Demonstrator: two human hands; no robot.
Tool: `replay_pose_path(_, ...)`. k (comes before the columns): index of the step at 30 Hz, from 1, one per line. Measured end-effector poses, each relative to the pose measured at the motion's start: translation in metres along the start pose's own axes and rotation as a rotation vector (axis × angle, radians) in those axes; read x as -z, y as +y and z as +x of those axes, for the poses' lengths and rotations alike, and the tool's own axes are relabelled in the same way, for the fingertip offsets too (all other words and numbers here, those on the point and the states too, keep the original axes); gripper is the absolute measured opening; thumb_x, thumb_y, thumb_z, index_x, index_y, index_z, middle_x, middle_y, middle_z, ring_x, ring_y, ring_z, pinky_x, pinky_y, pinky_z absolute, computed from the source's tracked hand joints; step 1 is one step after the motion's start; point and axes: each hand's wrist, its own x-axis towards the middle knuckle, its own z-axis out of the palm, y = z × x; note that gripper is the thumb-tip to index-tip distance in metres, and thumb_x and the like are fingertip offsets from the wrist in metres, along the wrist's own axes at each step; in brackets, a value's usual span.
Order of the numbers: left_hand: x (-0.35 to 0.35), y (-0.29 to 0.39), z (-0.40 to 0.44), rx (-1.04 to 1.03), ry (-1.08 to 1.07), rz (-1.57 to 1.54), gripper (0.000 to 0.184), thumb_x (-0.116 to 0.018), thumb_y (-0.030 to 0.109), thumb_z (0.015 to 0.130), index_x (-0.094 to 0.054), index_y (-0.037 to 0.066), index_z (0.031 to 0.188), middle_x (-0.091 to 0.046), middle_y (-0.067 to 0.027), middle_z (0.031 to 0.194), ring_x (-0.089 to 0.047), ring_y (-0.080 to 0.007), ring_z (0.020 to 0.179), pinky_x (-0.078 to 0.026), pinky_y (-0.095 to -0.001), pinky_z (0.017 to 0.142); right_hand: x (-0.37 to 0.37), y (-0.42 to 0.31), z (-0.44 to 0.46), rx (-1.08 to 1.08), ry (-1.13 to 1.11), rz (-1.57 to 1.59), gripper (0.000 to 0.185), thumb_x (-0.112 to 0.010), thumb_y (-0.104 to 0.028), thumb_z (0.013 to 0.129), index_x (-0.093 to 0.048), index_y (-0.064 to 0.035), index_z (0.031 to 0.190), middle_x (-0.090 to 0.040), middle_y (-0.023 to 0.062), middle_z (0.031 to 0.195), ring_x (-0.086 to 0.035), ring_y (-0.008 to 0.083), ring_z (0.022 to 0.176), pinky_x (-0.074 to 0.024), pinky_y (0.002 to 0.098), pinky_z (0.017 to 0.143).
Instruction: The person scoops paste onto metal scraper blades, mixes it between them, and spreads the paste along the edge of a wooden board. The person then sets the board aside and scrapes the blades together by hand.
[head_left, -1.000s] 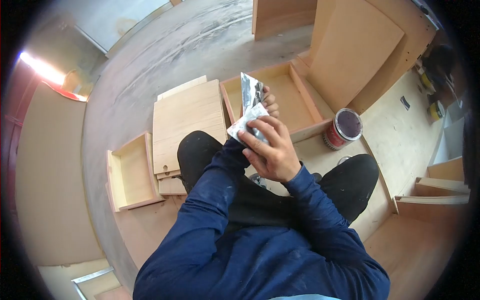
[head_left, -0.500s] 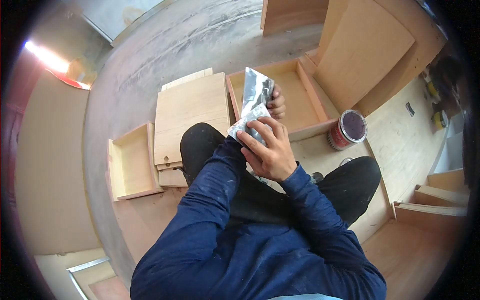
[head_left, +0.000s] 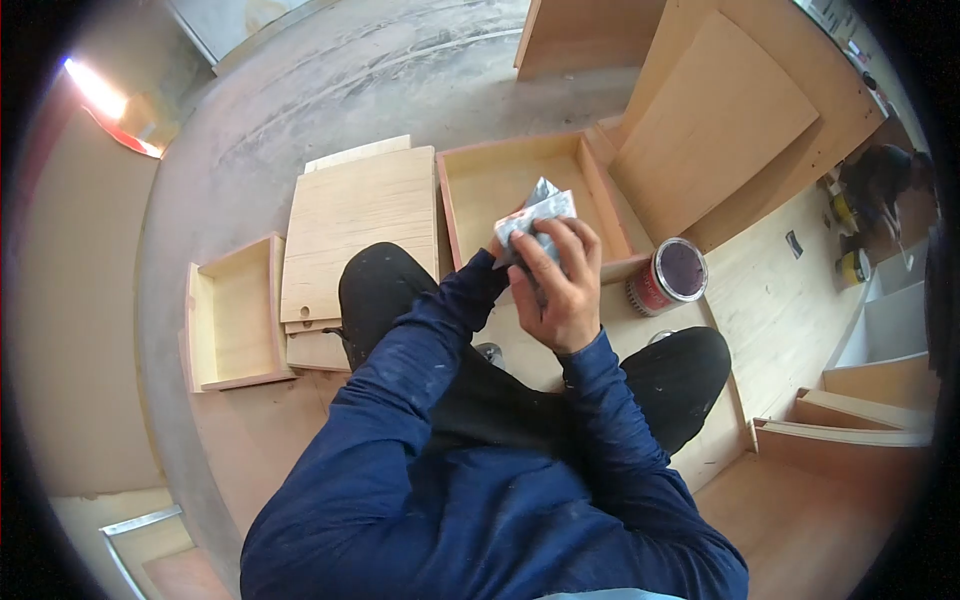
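Observation:
Two silver, foil-like pieces overlap in front of me, a whitish mottled one [head_left: 548,208] over a shinier one [head_left: 541,188]. My right hand [head_left: 563,285] is closed on the mottled piece, with its fingertips pressed on the upper face and the thumb tucked near the lower edge. Behind the pieces is my left hand [head_left: 496,246], mostly hidden; just a bit near the wrist shows, and it supports them from below. I cannot make out whether they are foil or thin metal blades. Both hands hover above the near side of an open wooden drawer [head_left: 512,170].
A red can with dark contents [head_left: 668,275] stands right of the hands. Stacked wooden panels [head_left: 365,220] and another drawer [head_left: 235,320] lie to the left. Cabinet panels [head_left: 715,130] lean at upper right. A person [head_left: 880,180] is at the far right, by small cans.
The shiny piece, earlier raised and gripped by my left fingers, is now lower and mostly covered. My left fingers have gone out of sight behind the pieces. The camera view has shifted slightly.

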Motion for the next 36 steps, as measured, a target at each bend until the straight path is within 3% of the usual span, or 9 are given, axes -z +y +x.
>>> replay_pose_path(7, 0.042, -0.012, 0.01, -0.15, 0.097, 0.854, 0.05, -0.068, 0.045, 0.092, -0.058, 0.008, 0.124, -0.062, -0.0015, 0.113, -0.061, -0.0113, 0.1, -0.052, -0.0264, 0.078, 0.03, 0.029, 0.0, -0.135, 0.181, -0.018, 0.031, -0.064, -0.003, 0.088, -0.066, 0.0019, 0.119, -0.061, 0.019, 0.121, -0.058, 0.0357, 0.114, -0.0458, 0.043, 0.098)
replay_pose_path(11, -0.015, 0.017, -0.016, -0.568, -0.22, 0.44, 0.04, -0.069, 0.038, 0.093, -0.061, 0.008, 0.118, -0.065, -0.0007, 0.109, -0.065, -0.0143, 0.097, -0.055, -0.0297, 0.078, 0.038, 0.049, -0.011, -0.403, 0.306, 0.262, 0.031, -0.06, -0.016, 0.098, -0.063, 0.0027, 0.123, -0.063, 0.0188, 0.121, -0.065, 0.03, 0.107, -0.0541, 0.0373, 0.089)
replay_pose_path(13, -0.062, 0.024, -0.024, -0.468, 0.431, 0.613, 0.029, -0.068, 0.03, 0.095, -0.062, 0.008, 0.114, -0.068, -0.0011, 0.104, -0.068, -0.0165, 0.092, -0.058, -0.0348, 0.078, 0.038, 0.076, -0.024, -0.451, 0.332, 0.493, 0.036, -0.057, -0.027, 0.102, -0.061, 0.0023, 0.123, -0.066, 0.0145, 0.113, -0.07, 0.0244, 0.089, -0.061, 0.0325, 0.069)
replay_pose_path(16, -0.059, 0.016, -0.02, -0.565, 0.433, 0.726, 0.025, -0.064, 0.022, 0.098, -0.06, 0.008, 0.117, -0.068, -0.0049, 0.11, -0.068, -0.0186, 0.096, -0.06, -0.0393, 0.082, 0.034, 0.078, -0.027, -0.859, 0.352, 0.813, 0.034, -0.059, -0.028, 0.1, -0.059, 0.001, 0.119, -0.066, 0.0109, 0.102, -0.069, 0.0204, 0.077, -0.0579, 0.0299, 0.052)
replay_pose_path(17, -0.067, 0.014, -0.021, -0.559, 0.433, 0.725, 0.025, -0.064, 0.022, 0.098, -0.06, 0.008, 0.117, -0.068, -0.0049, 0.11, -0.068, -0.0186, 0.096, -0.06, -0.0393, 0.082, 0.029, 0.077, -0.028, -0.94, 0.321, 0.893, 0.029, -0.061, -0.026, 0.099, -0.058, -0.0018, 0.113, -0.066, 0.0047, 0.09, -0.065, 0.0132, 0.064, -0.0472, 0.0243, 0.038)
replay_pose_path(21, -0.124, -0.005, -0.03, -0.446, 0.555, 0.631, 0.03, -0.065, 0.011, 0.095, -0.056, 0.005, 0.122, -0.067, -0.0079, 0.112, -0.068, -0.0226, 0.101, -0.06, -0.0393, 0.086, 0.008, 0.086, -0.042, -1.257, 0.301, 1.144, 0.02, -0.062, -0.022, 0.099, -0.061, -0.0036, 0.106, -0.066, -0.0009, 0.082, -0.061, 0.0059, 0.055, -0.035, 0.0212, 0.033)
replay_pose_path(26, -0.078, -0.009, -0.019, -0.603, 0.362, 1.007, 0.031, -0.064, -0.002, 0.092, -0.055, 0.001, 0.122, -0.067, -0.0103, 0.114, -0.069, -0.0221, 0.1, -0.059, -0.0374, 0.087, -0.016, 0.098, -0.051, -1.253, 0.367, 1.126, 0.02, -0.061, -0.022, 0.099, -0.062, -0.0036, 0.107, -0.067, -0.0015, 0.083, -0.061, 0.0058, 0.055, -0.0361, 0.0198, 0.035)
replay_pose_path(35, -0.11, -0.019, -0.03, -0.586, 0.604, 0.944, 0.034, -0.066, -0.005, 0.088, -0.058, 0.0, 0.12, -0.068, -0.0078, 0.112, -0.067, -0.0167, 0.099, -0.056, -0.0331, 0.087, -0.013, 0.122, -0.066, -1.192, 0.326, 1.005, 0.023, -0.061, -0.025, 0.099, -0.06, -0.0049, 0.111, -0.067, -0.0012, 0.083, -0.061, 0.0052, 0.056, -0.0328, 0.0183, 0.032)
replay_pose_path(36, -0.088, -0.014, -0.027, -0.623, 0.449, 0.987, 0.034, -0.066, -0.006, 0.088, -0.059, 0.001, 0.12, -0.069, -0.0075, 0.111, -0.067, -0.0168, 0.099, -0.055, -0.033, 0.087, -0.03, 0.151, -0.089, -0.773, 0.224, 0.272, 0.023, -0.061, -0.026, 0.099, -0.06, -0.0057, 0.111, -0.067, -0.0014, 0.083, -0.06, 0.0055, 0.055, -0.0334, 0.0186, 0.033)
